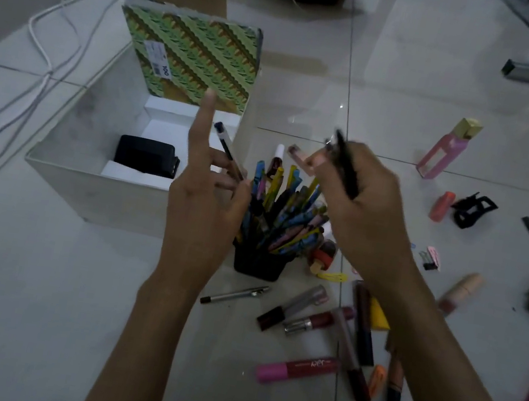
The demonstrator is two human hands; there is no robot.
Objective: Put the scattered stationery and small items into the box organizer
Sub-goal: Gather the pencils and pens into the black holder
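Your left hand [208, 198] pinches a blue-capped pen [226, 149], first finger straight up. Your right hand [366, 213] grips a black pen [347, 170]. The white box [90, 197] sits on the floor [32, 302], just beside the pen cup [258, 263]. The green book [203, 55] in it has a sticker [156, 56] saying 100.

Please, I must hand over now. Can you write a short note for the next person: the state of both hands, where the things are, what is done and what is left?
Left hand: holds a blue-capped pen between the fingers, with the index finger straight up, near the box organizer.
Right hand: grips a black pen above the pen cup; this hand is blurred.
Done: the patterned notebook and a black item are in the box organizer.
Left: both held pens, the full pen cup, and on the floor the silver pen, pink tube, pink bottle, hair claw and other small items.
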